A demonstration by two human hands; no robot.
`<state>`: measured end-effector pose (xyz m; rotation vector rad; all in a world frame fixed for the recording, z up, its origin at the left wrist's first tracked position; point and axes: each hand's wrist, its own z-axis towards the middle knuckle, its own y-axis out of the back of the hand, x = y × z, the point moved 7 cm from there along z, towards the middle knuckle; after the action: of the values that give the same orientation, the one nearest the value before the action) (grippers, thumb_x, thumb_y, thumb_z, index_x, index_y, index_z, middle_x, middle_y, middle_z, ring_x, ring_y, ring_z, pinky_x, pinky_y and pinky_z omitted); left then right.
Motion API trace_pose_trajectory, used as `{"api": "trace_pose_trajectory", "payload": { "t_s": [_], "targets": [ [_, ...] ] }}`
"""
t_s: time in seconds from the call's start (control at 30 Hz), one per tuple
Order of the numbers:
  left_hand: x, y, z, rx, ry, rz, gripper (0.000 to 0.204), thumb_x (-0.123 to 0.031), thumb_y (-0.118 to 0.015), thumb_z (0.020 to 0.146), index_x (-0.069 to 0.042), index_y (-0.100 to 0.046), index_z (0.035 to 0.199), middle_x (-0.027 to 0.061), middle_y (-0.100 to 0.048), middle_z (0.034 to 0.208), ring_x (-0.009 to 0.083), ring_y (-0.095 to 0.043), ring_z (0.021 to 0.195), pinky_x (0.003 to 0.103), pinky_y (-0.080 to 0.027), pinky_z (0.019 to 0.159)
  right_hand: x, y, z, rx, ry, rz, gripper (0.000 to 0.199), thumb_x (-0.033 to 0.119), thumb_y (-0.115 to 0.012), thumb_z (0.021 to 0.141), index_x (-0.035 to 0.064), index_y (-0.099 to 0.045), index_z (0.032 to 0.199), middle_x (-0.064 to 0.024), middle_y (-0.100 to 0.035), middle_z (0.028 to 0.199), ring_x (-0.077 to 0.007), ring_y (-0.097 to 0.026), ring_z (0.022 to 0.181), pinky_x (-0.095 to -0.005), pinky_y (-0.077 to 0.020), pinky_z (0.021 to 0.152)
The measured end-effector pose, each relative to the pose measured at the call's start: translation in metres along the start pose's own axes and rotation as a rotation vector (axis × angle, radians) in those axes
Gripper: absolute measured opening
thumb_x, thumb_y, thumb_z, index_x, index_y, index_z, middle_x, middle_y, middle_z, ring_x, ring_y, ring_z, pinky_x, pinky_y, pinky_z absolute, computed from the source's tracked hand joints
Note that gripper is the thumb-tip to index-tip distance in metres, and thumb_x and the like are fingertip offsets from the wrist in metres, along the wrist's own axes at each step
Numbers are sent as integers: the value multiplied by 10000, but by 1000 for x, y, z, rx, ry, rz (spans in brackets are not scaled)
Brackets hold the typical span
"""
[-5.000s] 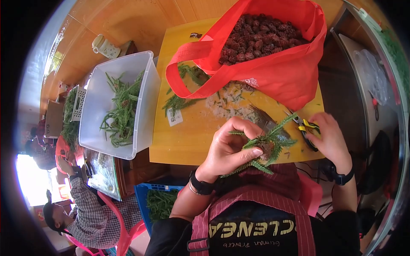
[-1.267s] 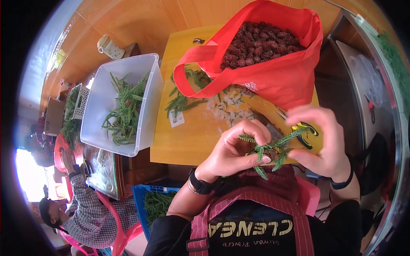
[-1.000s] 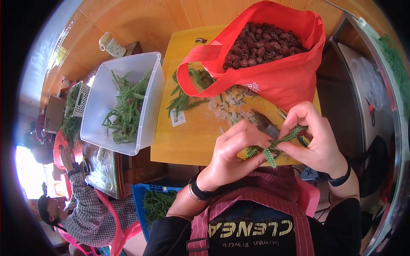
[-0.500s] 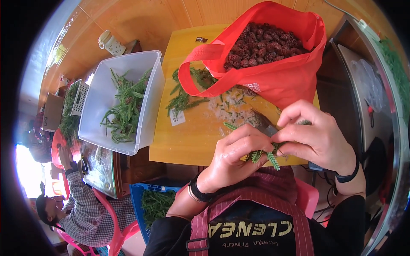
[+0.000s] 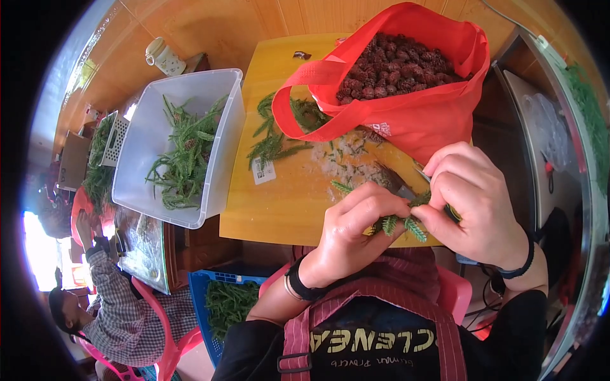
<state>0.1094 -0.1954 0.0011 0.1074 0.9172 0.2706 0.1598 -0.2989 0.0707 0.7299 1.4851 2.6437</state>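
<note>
Above the near edge of the yellow tabletop [image 5: 264, 216], my left hand [image 5: 359, 219] pinches an evergreen sprig [image 5: 416, 230] between thumb and fingers. My right hand [image 5: 473, 200] meets it there, its thumb and fingertips closed on the same sprig. A thin metallic tip shows by my right fingers, and a bit of yellow shows under them; I cannot make out what it belongs to. Just beyond my hands lie pale crumbs and needle scraps [image 5: 346, 165]. A red cloth bag [image 5: 419, 124] full of brown cones [image 5: 397, 70] stands behind them.
A clear plastic bin [image 5: 219, 165] with green sprigs stands at left, beside loose greenery [image 5: 273, 143]. Below it is a blue basket [image 5: 198, 298] of greenery. A patterned mug [image 5: 166, 58] is at the back left. Another person [image 5: 136, 324] in checks works at far left.
My right hand has turned and its fingers have curled in more around the sprig. My left hand still pinches it, shifted slightly right. The view has shifted a little.
</note>
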Motion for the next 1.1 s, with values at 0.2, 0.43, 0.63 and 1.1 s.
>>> {"api": "trace_pose_trajectory", "payload": {
  "t_s": [0.2,0.43,0.63,1.1],
  "targets": [
    [-1,3,-1,-8,16,-32,248,50,-701,650,-29,-562,839,98,-617,832,214,-598,745,285,-473,669,-10,-3,0,98,-104,129,233,109,-722,619,46,-500,645,-100,-537,740,-277,-549,768,-353,-433,662],
    [18,-3,-11,151,267,-611,227,78,-611,768,-7,-521,958,53,-545,941,120,-561,889,251,-482,748,8,9,6,123,194,6,339,263,-733,630,48,-612,861,-94,-578,957,-307,-538,912,-391,-443,766],
    [19,-12,-15,231,345,-806,231,83,-586,795,0,-502,994,46,-512,980,106,-550,915,255,-492,781,19,6,8,141,326,-121,243,231,-703,629,63,-583,756,-60,-586,928,-280,-535,938,-413,-417,747],
    [21,-10,-16,180,409,-786,254,47,-597,810,-13,-472,1022,28,-537,958,90,-550,898,237,-476,780,9,4,9,289,190,-5,296,189,-718,639,58,-592,873,-59,-592,951,-279,-540,957,-406,-409,794]
  ]
}}
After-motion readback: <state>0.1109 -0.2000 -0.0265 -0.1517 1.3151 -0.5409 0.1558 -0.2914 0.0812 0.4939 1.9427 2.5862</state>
